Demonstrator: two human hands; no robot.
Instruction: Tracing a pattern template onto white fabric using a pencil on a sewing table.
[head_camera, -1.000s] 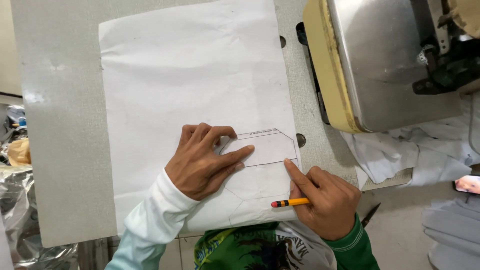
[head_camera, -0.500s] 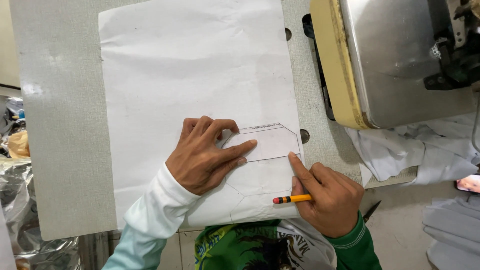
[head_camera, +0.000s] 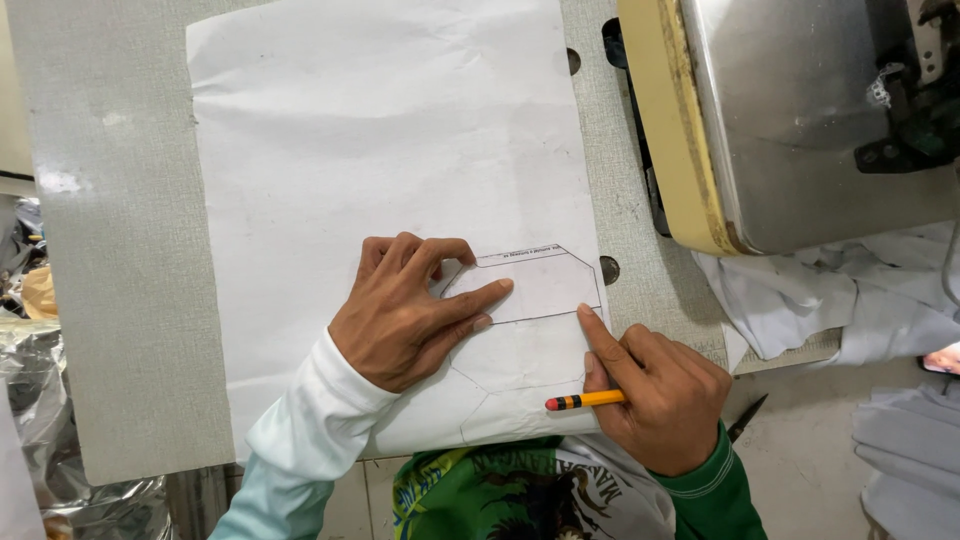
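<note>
Hands at a grey work table (head_camera: 130, 300), seen from above. Left hand (head_camera: 405, 315): palm down and fingers spread flat on a small paper template (head_camera: 535, 285), pressing it onto a large white paper sheet (head_camera: 380, 150); it grasps nothing, and the forefinger points right along the template's middle while the other fingertips curl at its far-left corner. Template: an elongated piece with clipped right corners, long axis running left to right, lying in the near-right part of the sheet, its right end just inside the sheet's right edge. Faint drawn lines show on the sheet nearer than the template. Right hand (head_camera: 655, 395): closed around a yellow pencil (head_camera: 585, 401), whose red end points left; the writing tip is hidden within the hand. Its extended forefinger touches the template's near-right corner. The left hand covers the template's left end, the right hand meets its right end, so the piece lies between the two and slightly far of the right hand. Right of the sheet: a cream and metal sewing machine (head_camera: 780, 120) at the far right, with pale grey cloth (head_camera: 830, 295) bunched near it.
</note>
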